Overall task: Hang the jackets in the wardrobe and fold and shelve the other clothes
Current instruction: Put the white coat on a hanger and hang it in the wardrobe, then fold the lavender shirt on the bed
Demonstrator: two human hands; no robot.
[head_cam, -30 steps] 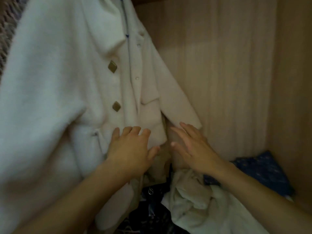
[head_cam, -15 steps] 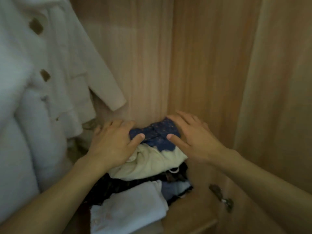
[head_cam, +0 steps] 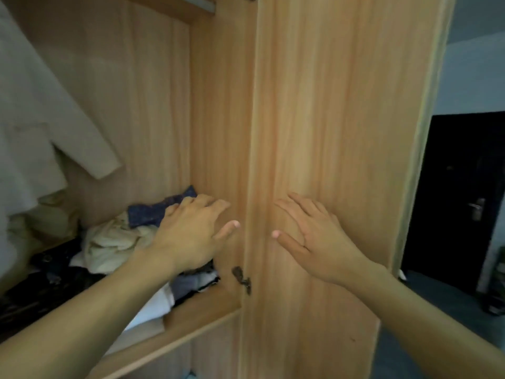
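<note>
Both grips released — left hand (head_cam: 191, 236) flat over the clothes pile (head_cam: 117, 242) on the wardrobe shelf (head_cam: 196, 318), right hand (head_cam: 314, 242) at the door (head_cam: 341, 132). White jacket (head_cam: 41, 119) hangs left. Press the pile level — judged.

Both arms fwd, left hand (head_cam: 191, 233) & right hand (head_cam: 314, 236) flat, fingers spread.

Background, right of the wardrobe

Dark door (head_cam: 461, 198) at far right, metal lever handle (head_cam: 476, 207) on its left edge. Pale wall (head_cam: 475, 75) above it. Grey-blue floor (head_cam: 426, 291) below. Blurred object at the frame's edge, unidentifiable.
</note>
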